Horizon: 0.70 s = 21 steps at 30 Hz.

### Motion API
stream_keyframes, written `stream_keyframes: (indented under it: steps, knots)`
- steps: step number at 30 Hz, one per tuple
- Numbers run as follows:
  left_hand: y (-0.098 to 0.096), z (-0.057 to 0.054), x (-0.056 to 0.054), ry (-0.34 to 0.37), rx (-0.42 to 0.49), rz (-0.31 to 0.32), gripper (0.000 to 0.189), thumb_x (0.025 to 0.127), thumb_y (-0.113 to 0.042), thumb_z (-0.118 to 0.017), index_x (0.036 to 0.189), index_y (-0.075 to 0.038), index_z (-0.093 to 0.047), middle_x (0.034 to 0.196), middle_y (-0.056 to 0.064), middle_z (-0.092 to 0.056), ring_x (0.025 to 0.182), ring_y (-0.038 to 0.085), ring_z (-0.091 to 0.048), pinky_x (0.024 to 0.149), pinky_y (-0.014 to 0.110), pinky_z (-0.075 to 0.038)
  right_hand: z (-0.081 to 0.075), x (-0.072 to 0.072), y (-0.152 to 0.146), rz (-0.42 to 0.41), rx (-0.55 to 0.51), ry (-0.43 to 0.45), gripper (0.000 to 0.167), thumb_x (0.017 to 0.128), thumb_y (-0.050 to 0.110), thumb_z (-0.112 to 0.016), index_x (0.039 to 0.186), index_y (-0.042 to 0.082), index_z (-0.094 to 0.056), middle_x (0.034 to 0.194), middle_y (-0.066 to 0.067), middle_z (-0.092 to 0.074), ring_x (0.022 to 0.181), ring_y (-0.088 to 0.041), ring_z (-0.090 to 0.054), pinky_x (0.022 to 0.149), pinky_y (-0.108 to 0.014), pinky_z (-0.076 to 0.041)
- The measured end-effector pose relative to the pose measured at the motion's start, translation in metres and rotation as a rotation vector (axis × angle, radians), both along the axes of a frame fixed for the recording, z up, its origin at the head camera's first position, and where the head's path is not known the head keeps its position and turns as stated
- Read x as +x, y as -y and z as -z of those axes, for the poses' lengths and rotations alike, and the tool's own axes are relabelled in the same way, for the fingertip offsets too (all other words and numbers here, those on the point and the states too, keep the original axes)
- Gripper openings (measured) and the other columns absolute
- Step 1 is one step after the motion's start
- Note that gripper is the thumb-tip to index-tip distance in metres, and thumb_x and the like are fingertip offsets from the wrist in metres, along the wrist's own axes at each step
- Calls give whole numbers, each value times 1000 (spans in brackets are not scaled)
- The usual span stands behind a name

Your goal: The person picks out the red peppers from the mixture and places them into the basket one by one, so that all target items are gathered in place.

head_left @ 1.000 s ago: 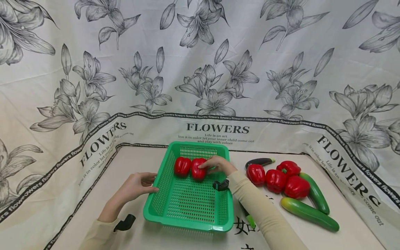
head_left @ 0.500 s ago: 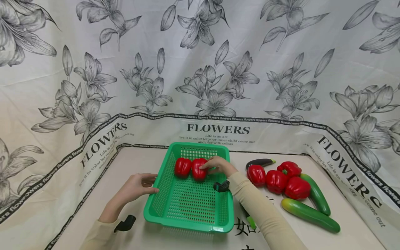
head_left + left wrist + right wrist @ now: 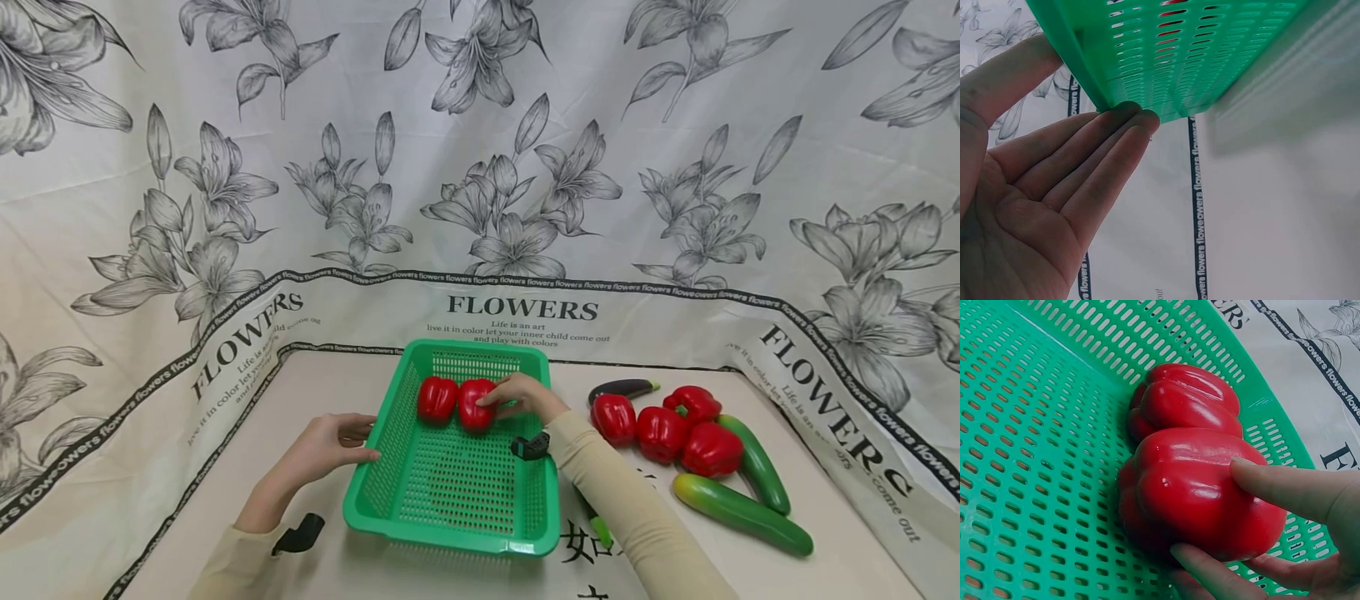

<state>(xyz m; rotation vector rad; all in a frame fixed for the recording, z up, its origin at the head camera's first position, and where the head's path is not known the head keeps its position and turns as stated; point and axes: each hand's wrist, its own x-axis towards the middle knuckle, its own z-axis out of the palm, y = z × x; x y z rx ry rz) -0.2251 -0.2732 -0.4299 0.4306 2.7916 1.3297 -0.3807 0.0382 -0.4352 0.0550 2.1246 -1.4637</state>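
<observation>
In the head view, a green plastic basket [image 3: 450,533] stands in the middle, holding two red bell peppers side by side near its far end. My right hand [image 3: 525,396] reaches into it and grips the right-hand bell pepper [image 3: 475,408]. In the right wrist view the thumb lies on top of that bell pepper [image 3: 1204,494], with fingers along its lower side. Behind it is the other bell pepper [image 3: 1191,400]. My left hand [image 3: 330,446] pinches the basket's left rim; in the left wrist view the thumb tip disappears behind the rim and the straight fingers touch its outside.
Right of the basket lie several more red bell peppers [image 3: 663,433], two green cucumbers [image 3: 742,515] and a dark eggplant [image 3: 622,388]. Another green-tipped vegetable [image 3: 600,529] is partly hidden by my right sleeve. A flower-printed cloth [image 3: 517,208] hangs behind the table.
</observation>
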Motion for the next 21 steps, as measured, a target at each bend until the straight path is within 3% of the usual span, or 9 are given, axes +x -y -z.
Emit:
stream_keyframes:
  steps: [21]
  knots:
    - [-1, -1, 1, 0, -8, -9, 64, 77, -31, -79, 126, 3, -57, 115, 17, -66, 101, 29, -67, 80, 35, -58, -3, 3, -2, -25, 1, -11, 46, 79, 6, -75, 119, -7, -56, 118, -21, -58, 112, -35, -56, 89, -45, -55]
